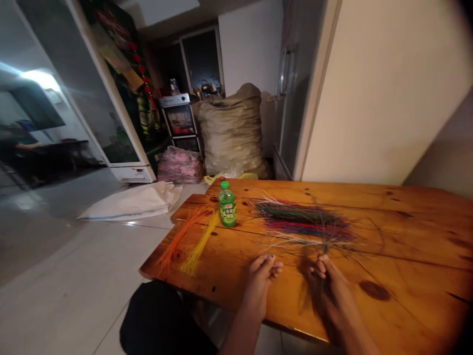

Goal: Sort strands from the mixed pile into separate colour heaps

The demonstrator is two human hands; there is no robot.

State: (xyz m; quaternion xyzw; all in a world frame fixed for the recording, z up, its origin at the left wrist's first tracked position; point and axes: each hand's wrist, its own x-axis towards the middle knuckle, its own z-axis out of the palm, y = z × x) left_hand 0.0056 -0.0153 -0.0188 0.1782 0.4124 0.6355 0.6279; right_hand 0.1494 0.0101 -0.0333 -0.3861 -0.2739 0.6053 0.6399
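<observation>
My right hand (325,271) is closed around a thin bunch of dark strands (325,236), which stands upright from the fingers and is blurred at its top. Left of it, just above the wooden table (288,296), my left hand (264,267) has its fingers curled with the thumb against them. Whatever it may pinch is too small to make out. Beyond both hands lies a pile of long thin strands (295,214) in dark green, red, purple and blue. Pale strands (295,241) stretch along its near side.
A green-capped drink bottle (228,206) stands left of the pile. Beside it lie orange strands (185,231) and yellow strands (201,246). Past the table are a large stuffed sack (232,133), a bag of pink things (180,165) and a white sack (129,199) on the floor.
</observation>
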